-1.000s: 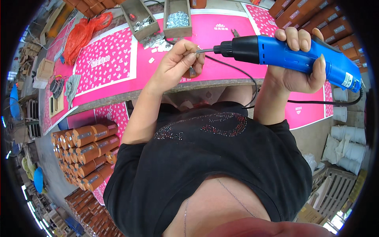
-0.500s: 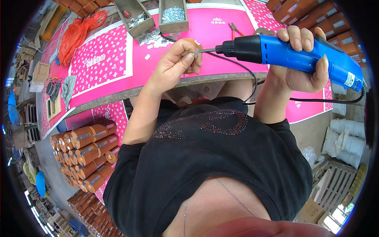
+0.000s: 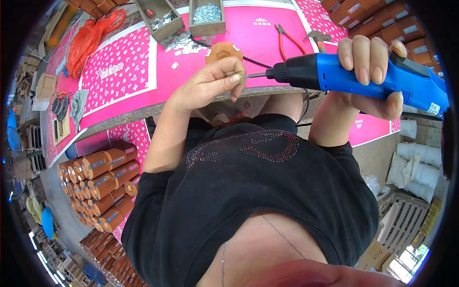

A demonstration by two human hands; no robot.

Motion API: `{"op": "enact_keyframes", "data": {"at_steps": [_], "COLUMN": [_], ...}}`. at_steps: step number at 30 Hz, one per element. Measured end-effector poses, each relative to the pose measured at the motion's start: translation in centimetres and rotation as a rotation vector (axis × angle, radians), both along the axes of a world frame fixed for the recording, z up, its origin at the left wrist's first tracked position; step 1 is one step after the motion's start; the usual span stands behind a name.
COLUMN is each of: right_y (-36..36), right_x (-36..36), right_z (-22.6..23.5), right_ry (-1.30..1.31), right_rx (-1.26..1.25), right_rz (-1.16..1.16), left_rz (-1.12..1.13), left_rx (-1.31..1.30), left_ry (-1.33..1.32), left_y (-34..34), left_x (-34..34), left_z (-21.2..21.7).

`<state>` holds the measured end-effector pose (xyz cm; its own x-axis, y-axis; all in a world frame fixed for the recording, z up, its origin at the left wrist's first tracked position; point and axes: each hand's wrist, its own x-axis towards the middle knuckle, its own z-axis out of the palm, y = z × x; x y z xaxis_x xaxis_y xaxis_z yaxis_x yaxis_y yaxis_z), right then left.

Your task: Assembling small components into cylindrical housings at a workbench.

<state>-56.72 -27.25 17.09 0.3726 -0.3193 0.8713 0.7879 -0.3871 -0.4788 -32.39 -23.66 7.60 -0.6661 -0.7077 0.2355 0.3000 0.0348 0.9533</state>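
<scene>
My right hand (image 3: 366, 60) is wrapped round a blue electric screwdriver (image 3: 332, 79) with a black nose, held level above the table's near edge. Its thin metal bit (image 3: 258, 75) points left at the fingertips of my left hand (image 3: 215, 85). Thumb and forefinger there pinch a small silvery screw (image 3: 245, 76) against the bit's tip; the fingers partly hide it. Just beyond my left hand lies a round orange-brown wooden piece (image 3: 222, 49) with white marks at its rim, its near part covered by the hand.
Behind are a wooden box of small silvery pieces (image 3: 207, 14), another wooden box (image 3: 160, 21) and scattered metal plates (image 3: 184, 44). Red-handled pliers (image 3: 289, 43) and a hammer (image 3: 319, 39) lie on the pink table (image 3: 248, 28). Brown cylinders (image 3: 103, 177) are stacked lower left. A black cord (image 3: 306, 103) hangs near the table edge.
The screwdriver has shifted slightly right and down, with its bit now at my left fingertips. More of the wooden piece, the pliers and the hammer shows.
</scene>
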Motion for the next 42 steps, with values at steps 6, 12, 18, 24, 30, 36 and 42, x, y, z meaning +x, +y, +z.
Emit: {"op": "enact_keyframes", "data": {"at_steps": [6,12,18,24,30,36,42], "right_y": [-0.4,-0.2,-0.5,-0.6,0.1,0.9,0.7], "right_x": [-0.3,-0.4,-0.3,-0.6,-1.2,-2.7,0.1], "right_z": [0.6,0.2,-1.2,-1.9,-1.6,-1.5,-0.9], "right_ry": [0.034,-0.009,-0.107,-0.110,-0.173,-0.198,-0.181], "right_rx": [-0.038,0.049,0.031,0.119,0.222,0.270,0.248], "right_rz": [0.092,0.031,0.050,-0.006,-0.085,-0.128,-0.150], "left_rz": [-0.144,-0.110,-0.036,0.010,0.518,0.913,1.107], "left_rx": [0.105,0.207,0.289,0.297,-0.122,-0.354,-0.241], "left_ry": [0.087,0.196,0.233,0.157,-0.341,-1.078,-0.824], "left_y": [0.0,0.4,0.8,0.7,-5.0,-18.1,-12.8], "left_x": [-0.5,-0.9,-1.3,-1.2,3.4,4.6,5.3], "left_z": [-0.4,-0.4,-0.8,-0.9,-0.3,-4.7,-3.5]}}
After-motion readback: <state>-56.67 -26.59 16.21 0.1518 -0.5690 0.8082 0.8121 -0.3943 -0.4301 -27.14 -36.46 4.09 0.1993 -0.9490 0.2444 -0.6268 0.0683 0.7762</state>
